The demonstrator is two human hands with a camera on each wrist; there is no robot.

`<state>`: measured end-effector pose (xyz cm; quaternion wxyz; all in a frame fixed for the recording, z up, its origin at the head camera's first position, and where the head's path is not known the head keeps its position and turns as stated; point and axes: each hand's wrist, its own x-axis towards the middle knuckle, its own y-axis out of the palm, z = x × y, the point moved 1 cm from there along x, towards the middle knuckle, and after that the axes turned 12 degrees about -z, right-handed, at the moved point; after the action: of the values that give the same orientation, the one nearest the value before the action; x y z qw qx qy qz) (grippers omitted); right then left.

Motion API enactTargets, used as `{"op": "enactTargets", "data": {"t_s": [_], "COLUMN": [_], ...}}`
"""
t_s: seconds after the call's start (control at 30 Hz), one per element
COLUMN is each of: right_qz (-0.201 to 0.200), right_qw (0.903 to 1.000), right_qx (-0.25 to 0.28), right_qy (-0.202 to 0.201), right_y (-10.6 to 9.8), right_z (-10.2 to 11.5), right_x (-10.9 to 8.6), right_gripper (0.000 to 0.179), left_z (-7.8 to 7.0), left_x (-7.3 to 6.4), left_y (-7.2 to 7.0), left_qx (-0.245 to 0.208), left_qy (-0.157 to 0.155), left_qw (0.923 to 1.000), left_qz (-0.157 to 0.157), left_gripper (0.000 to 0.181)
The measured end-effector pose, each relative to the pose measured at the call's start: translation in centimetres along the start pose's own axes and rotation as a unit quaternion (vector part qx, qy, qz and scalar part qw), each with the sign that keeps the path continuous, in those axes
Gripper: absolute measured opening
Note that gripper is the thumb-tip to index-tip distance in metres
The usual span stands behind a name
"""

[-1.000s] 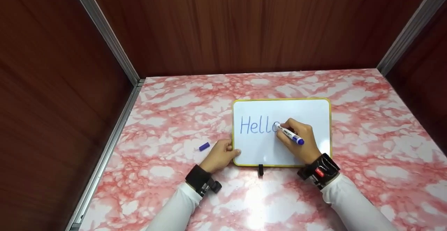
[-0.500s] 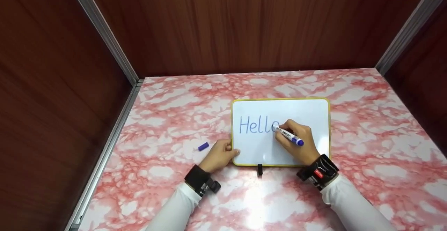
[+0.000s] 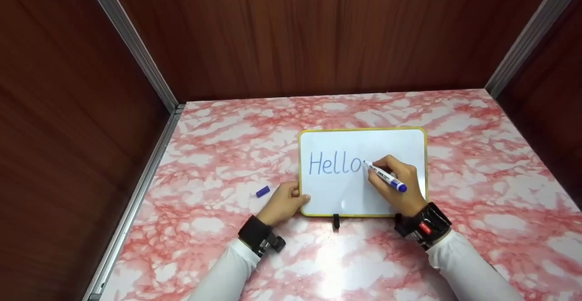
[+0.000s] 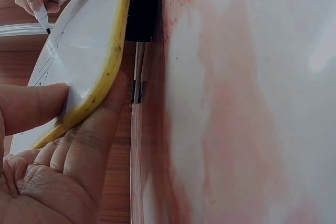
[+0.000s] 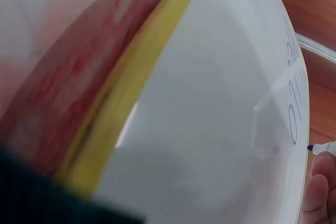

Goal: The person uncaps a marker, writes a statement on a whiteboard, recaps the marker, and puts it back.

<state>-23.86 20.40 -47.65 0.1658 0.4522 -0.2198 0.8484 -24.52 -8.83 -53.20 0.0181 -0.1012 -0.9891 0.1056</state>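
While the left wrist view catches the palm (image 4: 42, 192) of the left hand (image 3: 284, 202), hidden in the head view, I see brown walls (image 3: 291, 32) beyond the whiteboard (image 3: 334, 196) and a red-and-white table (image 3: 191, 228) below it. The left hand pinches the whiteboard's left edge; over its right half, the right hand (image 3: 404, 196) grips a marker (image 3: 385, 178), tip just beside "Hello" (image 3: 335, 163). Left of the whiteboard lies a cap (image 3: 263, 191).

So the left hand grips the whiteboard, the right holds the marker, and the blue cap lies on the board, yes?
No, the cap lies on the table, left of the whiteboard, as the head view shows; the rest stands.
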Motion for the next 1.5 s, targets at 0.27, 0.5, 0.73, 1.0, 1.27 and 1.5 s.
{"op": "enactTargets", "data": {"t_s": [0.27,0.5,0.73,1.0,1.27,1.5], "right_qz": [-0.028,-0.018,-0.011,-0.006,0.002,0.007], "right_qw": [0.9994,0.9995,0.9990,0.9987,0.9992,0.9997], "right_qx": [-0.022,-0.022,-0.043,-0.049,-0.038,-0.022], "right_qy": [0.003,0.012,-0.006,-0.013,-0.005,-0.004], "right_y": [-0.7,-1.1,-1.1,-1.2,-1.3,-1.6], "right_z": [-0.6,-0.9,-1.2,-1.3,-1.2,-1.1], "right_x": [-0.3,-0.1,0.0,0.0,-0.2,-0.8], "right_gripper": [0.021,0.016,0.009,0.008,0.009,0.011], "left_z": [0.0,0.1,0.0,0.1,0.1,0.0], "left_x": [0.1,0.0,0.0,0.0,0.0,0.0], "left_y": [-0.2,-0.2,-0.2,-0.3,-0.2,-0.2], "left_qx": [0.008,0.003,0.012,0.026,0.025,0.019], "left_qy": [0.003,0.000,0.003,0.008,0.014,0.016], "left_qw": [1.0000,1.0000,0.9999,0.9996,0.9996,0.9997], "left_qz": [-0.004,0.001,0.005,0.003,0.005,0.007], "left_gripper": [0.026,0.028,0.026,0.024,0.025,0.026]}}
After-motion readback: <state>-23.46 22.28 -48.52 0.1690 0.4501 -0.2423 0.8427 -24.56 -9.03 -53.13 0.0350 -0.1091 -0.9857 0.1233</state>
